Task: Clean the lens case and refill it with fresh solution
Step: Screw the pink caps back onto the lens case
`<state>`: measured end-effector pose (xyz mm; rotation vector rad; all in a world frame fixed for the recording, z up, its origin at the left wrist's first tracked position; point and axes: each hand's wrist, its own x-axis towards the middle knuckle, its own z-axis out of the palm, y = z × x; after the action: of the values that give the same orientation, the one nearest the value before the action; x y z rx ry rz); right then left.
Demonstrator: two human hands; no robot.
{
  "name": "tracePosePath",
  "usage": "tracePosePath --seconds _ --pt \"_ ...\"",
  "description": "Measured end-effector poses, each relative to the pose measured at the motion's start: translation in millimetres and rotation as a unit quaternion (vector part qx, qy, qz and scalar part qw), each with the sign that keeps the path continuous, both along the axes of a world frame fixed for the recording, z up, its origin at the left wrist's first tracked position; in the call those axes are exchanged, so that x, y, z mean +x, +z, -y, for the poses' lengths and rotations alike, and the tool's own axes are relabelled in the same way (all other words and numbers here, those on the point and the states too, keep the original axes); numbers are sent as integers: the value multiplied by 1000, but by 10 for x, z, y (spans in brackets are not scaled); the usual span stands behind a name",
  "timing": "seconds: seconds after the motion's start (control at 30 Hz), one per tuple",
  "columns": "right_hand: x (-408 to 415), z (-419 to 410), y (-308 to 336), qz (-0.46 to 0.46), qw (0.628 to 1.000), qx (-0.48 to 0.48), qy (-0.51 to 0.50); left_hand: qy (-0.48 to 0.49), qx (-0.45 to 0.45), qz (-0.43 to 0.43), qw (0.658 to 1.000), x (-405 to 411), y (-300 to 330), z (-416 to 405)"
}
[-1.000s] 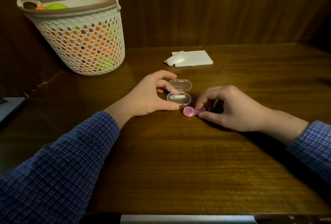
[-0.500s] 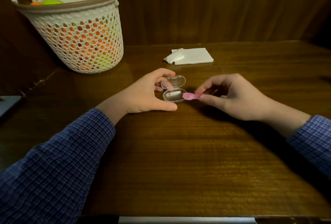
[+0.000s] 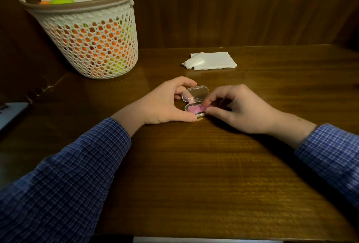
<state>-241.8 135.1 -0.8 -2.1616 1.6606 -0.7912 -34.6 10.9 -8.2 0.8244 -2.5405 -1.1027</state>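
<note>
A small clear plastic box (image 3: 195, 95) stands on the wooden table (image 3: 194, 165) with its hinged lid up. My left hand (image 3: 165, 105) grips the box from the left, thumb at its front edge and fingers behind the lid. A pink lens case (image 3: 195, 109) lies in the box's lower half. My right hand (image 3: 239, 109) pinches the right end of the pink lens case between thumb and forefinger, pressing it into the box.
A white mesh basket (image 3: 91, 35) with orange and green balls stands at the back left. Folded white tissues (image 3: 211, 60) lie behind the box. A grey device edge (image 3: 11, 114) shows at the far left. A dark wood wall rises behind the table.
My right hand lifted the pink lens case off the table, carried it left and set it into the open box. My left hand kept holding the box.
</note>
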Motion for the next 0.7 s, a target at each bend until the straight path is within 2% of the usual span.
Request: tracePosePath --seconds 0.33,0.7 --pt "12 -3 -15 -29 999 -32 4 -4 0 -11 1000 -2 33 -26" --pt "28 -42 -72 -3 999 -53 -9 0 -11 -25 1000 9 62 -61"
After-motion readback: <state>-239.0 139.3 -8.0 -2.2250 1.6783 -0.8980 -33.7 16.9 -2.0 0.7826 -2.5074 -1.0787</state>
